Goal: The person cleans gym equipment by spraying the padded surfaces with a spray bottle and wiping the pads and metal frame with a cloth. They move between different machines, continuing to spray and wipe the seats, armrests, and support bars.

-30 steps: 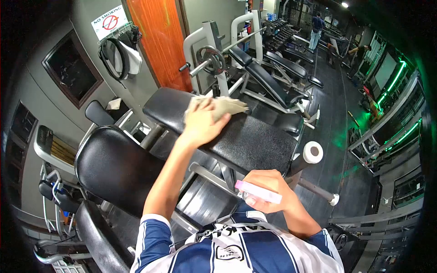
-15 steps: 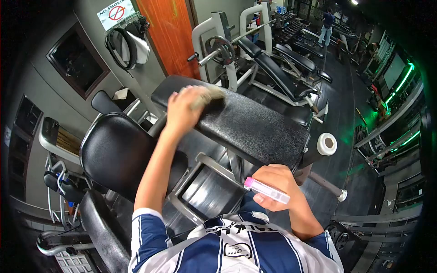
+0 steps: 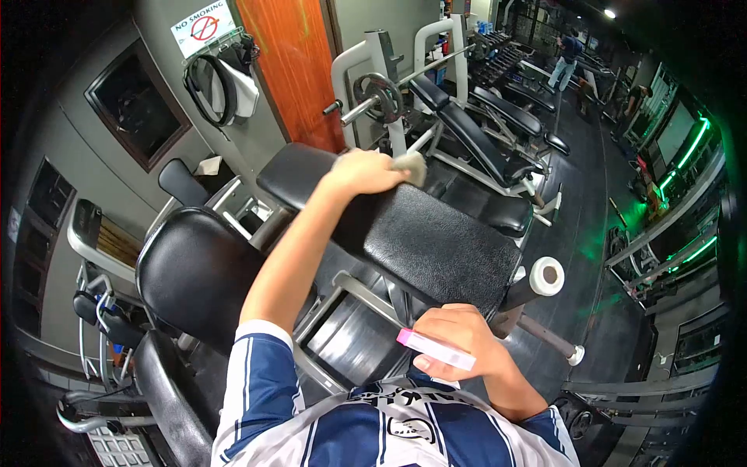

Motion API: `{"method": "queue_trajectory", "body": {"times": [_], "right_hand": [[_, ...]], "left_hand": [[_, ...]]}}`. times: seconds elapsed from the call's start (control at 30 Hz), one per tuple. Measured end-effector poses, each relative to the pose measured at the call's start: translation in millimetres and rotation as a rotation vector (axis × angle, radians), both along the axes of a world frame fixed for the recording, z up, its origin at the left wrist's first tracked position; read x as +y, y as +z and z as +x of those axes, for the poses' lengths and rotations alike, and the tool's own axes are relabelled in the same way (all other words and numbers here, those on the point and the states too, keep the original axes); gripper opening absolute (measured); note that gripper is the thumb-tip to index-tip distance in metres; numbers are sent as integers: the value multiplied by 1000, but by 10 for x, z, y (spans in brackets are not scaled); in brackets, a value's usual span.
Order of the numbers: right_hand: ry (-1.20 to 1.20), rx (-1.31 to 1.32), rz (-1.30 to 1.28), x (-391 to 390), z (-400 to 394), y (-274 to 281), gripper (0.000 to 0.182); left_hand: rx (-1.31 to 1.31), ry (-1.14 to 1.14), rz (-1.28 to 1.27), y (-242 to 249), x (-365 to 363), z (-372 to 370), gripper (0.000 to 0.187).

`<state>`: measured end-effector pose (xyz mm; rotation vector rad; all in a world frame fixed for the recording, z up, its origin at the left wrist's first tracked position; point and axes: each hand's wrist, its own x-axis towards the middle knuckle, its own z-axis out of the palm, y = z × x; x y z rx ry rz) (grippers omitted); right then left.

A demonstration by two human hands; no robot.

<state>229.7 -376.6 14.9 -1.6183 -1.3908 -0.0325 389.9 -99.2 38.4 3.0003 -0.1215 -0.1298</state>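
My left hand [image 3: 366, 171] is closed on a pale greyish cloth [image 3: 412, 166], pressed against the far edge of a long black padded bench [image 3: 443, 241]. The cloth sticks out beyond the fingers on the right. My right hand [image 3: 461, 331] is wrapped around a small clear bottle [image 3: 440, 351] with a pink end. This bottle lies tilted in the grip, above the near right end of the padded bench, and part of it is hidden by the fingers.
A black padded seat [image 3: 198, 261] stands left of the bench. A white-ended roller [image 3: 547, 276] juts out at the bench's right end. Behind are a barbell rack [image 3: 381, 78] and an inclined bench [image 3: 471, 140]. A person [image 3: 566, 58] stands far back.
My left hand has slid the cloth to the right along the bench's far side. My right hand, still around the bottle, appears slightly lower and further left.
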Motion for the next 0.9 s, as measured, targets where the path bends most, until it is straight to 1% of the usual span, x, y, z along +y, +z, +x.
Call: {"method": "queue_trajectory", "body": {"times": [0.07, 0.13, 0.17, 0.2, 0.27, 0.3, 0.33, 0.4, 0.43, 0.47, 0.5, 0.53, 0.57, 0.6, 0.63, 0.67, 0.7, 0.73, 0.8, 0.83, 0.87, 0.9], "right_hand": [[0, 0, 14, -6, 11, -20, 29], [13, -6, 32, 6, 28, -20, 30], [5, -8, 11, -2, 23, -11, 30], [0, -9, -9, -4, 16, -3, 29], [-6, -25, -25, -6, 2, 16, 29], [-25, -42, -47, -2, 1, 18, 28], [-10, -48, -47, 6, 7, 7, 28], [-35, -27, -18, 22, -12, -13, 28], [-28, -53, 2, 49, -9, 5, 26], [-19, -55, -1, 60, -20, 12, 26], [-36, -91, -22, 62, -31, 16, 25], [-55, -129, -40, 65, -41, 22, 24], [-63, -147, -32, 70, -53, 20, 22], [-60, -155, -28, 75, -54, 9, 22], [-56, -138, -26, 70, -57, -12, 22], [-55, -121, -24, 53, -54, -22, 24], [-51, -122, -14, 35, -46, -22, 22], [-49, -122, -2, 17, -36, -29, 23], [-30, -83, -13, -6, -22, -19, 26], [-21, -75, -10, -6, -17, 2, 27], [-11, -67, -8, -6, -2, 17, 28], [-14, -68, -5, -20, 13, 16, 28]], "left_hand": [[-1, -83, -8, 100, -352, -178, 52], [-206, -256, -160, 31, -502, -423, 43], [-350, -314, -249, -80, -498, -557, 43], [-496, -368, -335, -193, -484, -705, 44], [-525, -381, -350, -296, -480, -1085, 53], [-539, -428, -233, -395, -406, -1247, 56], [-509, -447, -273, -369, -311, -1423, 59], [-501, -319, -108, -548, 20, -1403, 61], [-547, -239, -144, -525, 194, -1347, 67], [-602, -129, -158, -592, 462, -1224, 58], [-664, -29, -103, -573, 671, -1060, 51], [-671, 78, -100, -552, 944, -927, 45], [-590, 212, 58, -430, 1158, -807, 42], [-684, 305, 155, -490, 1433, -649, 40], [-585, 423, 190, -442, 1581, -619, 40], [-514, 554, 124, -493, 1737, -536, 41], [-359, 674, 8, -414, 1829, -436, 41], [-370, 669, 9, -418, 1893, -354, 41], [-531, 666, 296, -400, 1955, -189, 41], [-626, 630, 320, -362, 1974, -108, 43], [-630, 626, 322, -344, 1966, -11, 43], [-631, 605, 181, -333, 1933, 92, 43]]}}
